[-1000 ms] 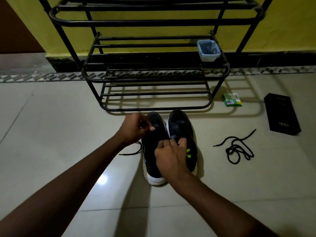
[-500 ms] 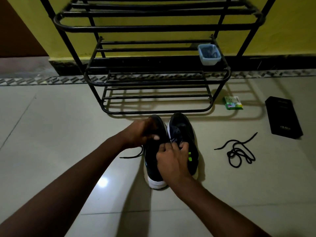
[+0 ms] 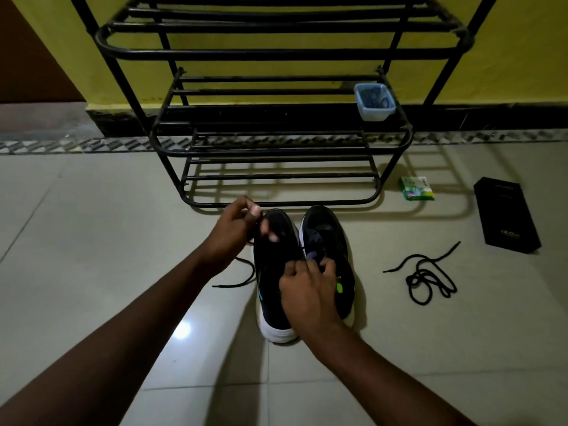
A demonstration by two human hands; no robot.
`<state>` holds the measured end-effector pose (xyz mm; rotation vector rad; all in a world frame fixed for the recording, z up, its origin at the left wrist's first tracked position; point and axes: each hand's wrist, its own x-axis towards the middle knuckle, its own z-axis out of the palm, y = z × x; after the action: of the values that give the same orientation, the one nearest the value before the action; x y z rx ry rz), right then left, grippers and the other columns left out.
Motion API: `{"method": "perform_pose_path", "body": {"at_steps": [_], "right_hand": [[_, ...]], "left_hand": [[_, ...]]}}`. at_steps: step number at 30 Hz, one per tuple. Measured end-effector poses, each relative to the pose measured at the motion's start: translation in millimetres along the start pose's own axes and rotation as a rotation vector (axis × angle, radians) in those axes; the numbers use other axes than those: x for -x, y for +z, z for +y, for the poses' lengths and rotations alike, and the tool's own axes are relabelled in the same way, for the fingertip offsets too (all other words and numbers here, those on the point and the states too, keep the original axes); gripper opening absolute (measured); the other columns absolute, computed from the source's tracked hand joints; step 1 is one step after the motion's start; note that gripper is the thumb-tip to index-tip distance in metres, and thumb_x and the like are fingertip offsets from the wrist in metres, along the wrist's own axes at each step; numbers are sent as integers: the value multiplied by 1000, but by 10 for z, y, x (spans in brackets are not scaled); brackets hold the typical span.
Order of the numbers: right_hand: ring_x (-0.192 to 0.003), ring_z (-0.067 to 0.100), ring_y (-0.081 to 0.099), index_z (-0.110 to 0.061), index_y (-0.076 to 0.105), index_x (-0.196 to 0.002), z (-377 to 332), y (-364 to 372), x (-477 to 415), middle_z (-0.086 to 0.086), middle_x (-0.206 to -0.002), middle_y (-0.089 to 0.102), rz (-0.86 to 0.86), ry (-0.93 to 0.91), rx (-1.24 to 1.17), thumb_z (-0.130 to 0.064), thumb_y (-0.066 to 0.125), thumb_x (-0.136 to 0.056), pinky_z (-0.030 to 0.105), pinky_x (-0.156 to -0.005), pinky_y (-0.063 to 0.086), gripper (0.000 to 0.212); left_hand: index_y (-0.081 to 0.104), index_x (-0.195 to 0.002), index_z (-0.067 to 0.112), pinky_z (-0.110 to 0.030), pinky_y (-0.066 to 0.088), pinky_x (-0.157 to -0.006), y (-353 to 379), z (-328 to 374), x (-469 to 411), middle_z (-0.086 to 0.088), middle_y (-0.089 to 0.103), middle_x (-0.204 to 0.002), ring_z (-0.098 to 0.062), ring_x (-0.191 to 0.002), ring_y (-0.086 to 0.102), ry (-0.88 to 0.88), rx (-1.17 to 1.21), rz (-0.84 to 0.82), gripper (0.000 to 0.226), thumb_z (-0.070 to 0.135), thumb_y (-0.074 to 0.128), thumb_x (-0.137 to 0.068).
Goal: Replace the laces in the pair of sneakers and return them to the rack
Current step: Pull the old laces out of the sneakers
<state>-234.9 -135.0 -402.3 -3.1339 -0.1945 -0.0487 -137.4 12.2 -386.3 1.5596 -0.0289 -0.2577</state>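
Note:
Two black sneakers stand side by side on the tiled floor, toes toward the rack: the left sneaker and the right sneaker. My left hand pinches a black lace beside the left sneaker's toe end; the lace trails onto the floor to the left. My right hand rests over the gap between the shoes, fingers curled and pinching at the right sneaker's lace area. A loose black lace lies coiled on the floor to the right. The black metal rack stands just behind the shoes.
A small plastic tub sits on the rack's middle shelf at the right. A green packet and a black box lie on the floor right of the rack. A yellow wall runs behind.
My left hand has lifted and moved up toward the rack, drawing the lace with it. My right hand has stayed on the sneakers. The camera has tilted slightly.

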Motion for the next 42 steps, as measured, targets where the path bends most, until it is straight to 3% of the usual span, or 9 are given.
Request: {"method": "perform_pose_path", "body": {"at_steps": [3, 9, 13, 17, 23, 30, 34, 38, 42], "right_hand": [[-72, 35, 66, -4, 74, -68, -4, -14, 5, 15, -69, 68, 2, 2, 5, -14, 89, -44, 53, -77, 51, 30], [-73, 34, 66, -4, 75, -72, 2, 8, 12, 14, -71, 68, 14, 13, 22, -15, 87, -48, 52, -79, 50, 28], [-79, 34, 66, -5, 76, -78, 0, 30, 8, 14, -75, 69, -8, 17, 40, -17, 85, -53, 52, -83, 46, 29], [-82, 36, 67, -3, 76, -78, 0, 41, 8, 16, -77, 70, -20, 17, 30, -18, 87, -49, 53, -84, 45, 35], [-81, 36, 67, -3, 76, -80, 7, 23, 8, 16, -77, 70, -41, 2, 21, -19, 88, -50, 54, -84, 46, 36], [-101, 37, 64, -7, 76, -98, 3, -8, -21, 15, -96, 71, -114, -35, 55, -17, 74, -72, 57, -96, 38, 28], [-118, 40, 56, -8, 71, -116, 8, -49, -30, 17, -114, 68, -154, -55, 95, -18, 66, -82, 59, -102, 32, 36], [-122, 36, 52, -6, 56, -133, 22, -120, -96, 15, -123, 64, -190, -59, 82, -26, 61, -88, 56, -105, 27, 50], [-118, 33, 54, -13, 47, -138, 71, -171, -225, 12, -126, 60, -153, -29, -159, -30, 59, -89, 47, -99, 39, 52]], "left_hand": [[47, -85, 12, -45, 52, -72, -41, 35, 32, 5, 49, -66, -16, -61, 49, 13, -21, 61, 23, 13, 42, -108], [77, -101, 19, -31, 32, -76, -68, -72, -16, 2, 41, -96, -24, -96, 53, 221, -1259, -229, 12, 21, 72, -90], [71, -83, 25, -36, 29, -83, -35, -68, 5, 5, 44, -98, -15, -96, 51, 185, -995, 54, 9, 19, 76, -87], [53, -85, 5, -62, 46, -100, -106, -17, 40, -9, 70, -108, -27, -109, 66, 68, -331, -99, 16, 6, 55, -102], [45, -83, 9, -42, 35, -69, -94, -111, 112, -6, 57, -68, -25, -67, 57, -68, -13, -77, 18, 13, 51, -99], [40, -84, 19, -26, 39, -63, -11, -126, 152, 7, 45, -72, -7, -65, 41, 156, -381, 100, 24, 16, 45, -107], [59, -85, 26, -41, 51, -80, -179, -178, 138, 10, 60, -86, -5, -78, 59, 3, -695, 117, 5, 27, 64, -88], [62, -114, 43, -45, 40, -100, -292, -173, 233, 13, 51, -122, -15, -117, 51, -127, -765, -111, 60, 29, 68, -55], [25, -150, 49, -48, 18, -104, -223, -76, 296, 21, 34, -151, -1, -133, 31, -85, -955, -234, 110, 35, 79, -56]]}}
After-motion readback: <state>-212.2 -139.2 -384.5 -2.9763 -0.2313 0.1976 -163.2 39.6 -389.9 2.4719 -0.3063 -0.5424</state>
